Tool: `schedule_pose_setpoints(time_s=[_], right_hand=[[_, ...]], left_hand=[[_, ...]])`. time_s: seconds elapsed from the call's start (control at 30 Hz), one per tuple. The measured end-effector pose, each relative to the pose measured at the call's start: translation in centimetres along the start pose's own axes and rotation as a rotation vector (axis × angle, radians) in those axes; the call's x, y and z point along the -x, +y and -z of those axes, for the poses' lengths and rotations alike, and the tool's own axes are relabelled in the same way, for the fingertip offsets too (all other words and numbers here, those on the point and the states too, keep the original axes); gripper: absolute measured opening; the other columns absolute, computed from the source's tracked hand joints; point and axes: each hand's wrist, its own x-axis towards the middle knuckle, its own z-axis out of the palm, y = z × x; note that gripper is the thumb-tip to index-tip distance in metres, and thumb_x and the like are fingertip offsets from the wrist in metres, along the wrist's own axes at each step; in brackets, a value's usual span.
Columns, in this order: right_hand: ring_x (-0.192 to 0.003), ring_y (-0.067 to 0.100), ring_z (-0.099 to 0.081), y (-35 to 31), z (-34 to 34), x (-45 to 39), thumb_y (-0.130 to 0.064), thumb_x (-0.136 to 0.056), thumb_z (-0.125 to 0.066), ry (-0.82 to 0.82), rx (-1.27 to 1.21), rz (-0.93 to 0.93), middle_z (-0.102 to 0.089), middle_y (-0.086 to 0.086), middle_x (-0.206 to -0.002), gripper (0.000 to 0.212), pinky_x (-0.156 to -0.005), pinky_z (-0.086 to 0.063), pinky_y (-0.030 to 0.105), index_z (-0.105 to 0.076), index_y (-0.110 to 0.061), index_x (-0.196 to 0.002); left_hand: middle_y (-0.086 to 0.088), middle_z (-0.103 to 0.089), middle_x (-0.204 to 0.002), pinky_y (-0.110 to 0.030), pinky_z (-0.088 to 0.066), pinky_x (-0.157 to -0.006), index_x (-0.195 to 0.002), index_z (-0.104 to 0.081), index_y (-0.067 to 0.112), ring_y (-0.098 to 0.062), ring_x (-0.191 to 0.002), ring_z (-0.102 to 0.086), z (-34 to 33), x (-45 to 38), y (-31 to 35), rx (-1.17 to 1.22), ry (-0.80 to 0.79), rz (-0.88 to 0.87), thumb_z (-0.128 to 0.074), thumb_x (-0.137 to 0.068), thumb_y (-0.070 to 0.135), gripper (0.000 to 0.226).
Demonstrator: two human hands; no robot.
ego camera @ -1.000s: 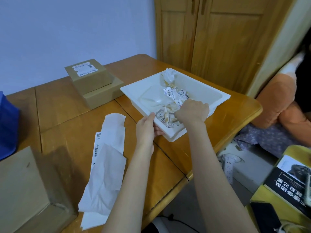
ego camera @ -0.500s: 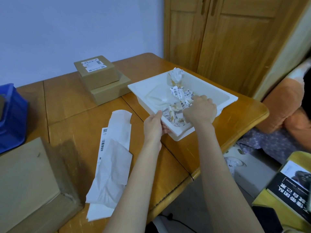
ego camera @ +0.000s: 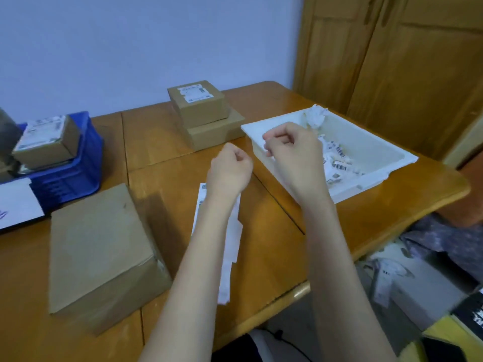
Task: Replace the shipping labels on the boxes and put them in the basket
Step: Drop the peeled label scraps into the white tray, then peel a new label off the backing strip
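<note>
Now I see both hands raised above the desk (ego camera: 326,226), each grip clenched on nothing: left hand (ego camera: 230,169) over the label strip (ego camera: 232,246), right hand (ego camera: 292,152) at the white tray's (ego camera: 386,173) near corner. Peeled labels (ego camera: 337,160) lie inside it. One labelled box (ego camera: 45,142) sits in the blue basket (ego camera: 78,168); a plain box (ego camera: 102,254) lies near me.

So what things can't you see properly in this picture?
- Head view, strip of paper: the left forearm covers much of it.
- Labels on the stacked boxes and the box in the blue basket: print too small to read.
- Scraps in the white tray: the right hand hides some.
- Whether the curled fingers of the left hand pinch anything: cannot tell.
</note>
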Motion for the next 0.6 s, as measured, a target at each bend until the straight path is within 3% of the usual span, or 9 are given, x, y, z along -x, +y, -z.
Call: schedule_pose_setpoints(time_s=[0.1, 0.2, 0.3, 0.4, 0.5, 0.6], right_hand=[[-0.086, 0.015, -0.068, 0.1, -3.2, 1.7, -0.02, -0.089, -0.058, -0.315, 0.061, -0.069, -0.065, -0.01, -0.079, 0.01, -0.067, -0.048, 0.025, -0.065, -0.026, -0.085], [-0.092, 0.017, -0.06, 1.2, -5.7, 3.2, -0.034, -0.092, -0.059, -0.635, 0.247, -0.108, -0.063, -0.005, -0.098, 0.014, -0.065, -0.042, 0.023, -0.064, -0.03, -0.105], [-0.084, 0.017, -0.054, 1.9, -7.6, 4.5, -0.035, -0.096, -0.053, -0.792, 0.345, -0.135, -0.055, -0.003, -0.09, 0.025, -0.059, -0.038, 0.022, -0.061, -0.03, -0.119], [-0.071, 0.018, -0.053, 2.9, -8.6, 5.3, -0.026, -0.096, -0.05, -0.833, 0.366, -0.14, -0.058, 0.005, -0.084, 0.013, -0.058, -0.039, 0.026, -0.062, -0.023, -0.094], [-0.062, 0.021, -0.046, 4.1, -8.8, 5.9, -0.027, -0.095, -0.048, -0.736, 0.375, -0.157, -0.057, 0.011, -0.072, 0.033, -0.058, -0.036, 0.031, -0.051, -0.014, -0.065], [-0.06, 0.02, -0.043, 4.8, -8.9, 6.2, -0.04, -0.096, -0.05, -0.592, 0.505, -0.153, -0.048, 0.003, -0.064, 0.045, -0.05, -0.028, 0.029, -0.041, -0.015, -0.059]], left_hand=[[-0.006, -0.066, -0.097, -0.033, -0.045, -0.076, -0.093, -0.061, 0.017, -0.027, -0.091, -0.059, 4.3, -0.4, -1.3, -0.336, -0.007, 0.05, -0.045, -0.094, 0.018, 0.016], [-0.008, -0.062, -0.089, -0.032, -0.043, -0.073, -0.088, -0.058, 0.008, -0.025, -0.082, -0.057, 6.8, 0.6, -2.7, -0.607, -0.268, 0.199, -0.045, -0.096, 0.016, 0.017], [-0.006, -0.056, -0.078, -0.028, -0.047, -0.066, -0.091, -0.057, 0.007, -0.021, -0.071, -0.058, 6.7, 1.1, -4.3, -0.666, -0.422, 0.278, -0.042, -0.102, 0.019, 0.022], [-0.009, -0.058, -0.085, -0.032, -0.052, -0.074, -0.094, -0.054, 0.005, -0.028, -0.082, -0.064, 6.0, 1.3, -5.7, -0.58, -0.431, 0.316, -0.04, -0.102, 0.014, 0.018], [-0.01, -0.059, -0.077, -0.03, -0.054, -0.064, -0.078, -0.051, 0.004, -0.027, -0.072, -0.065, 5.6, 1.2, -6.8, -0.487, -0.397, 0.359, -0.04, -0.099, 0.005, 0.024], [-0.012, -0.064, -0.079, -0.03, -0.055, -0.063, -0.073, -0.048, 0.006, -0.024, -0.066, -0.064, 5.3, 1.3, -7.0, -0.379, -0.355, 0.383, -0.045, -0.099, 0.003, 0.026]])
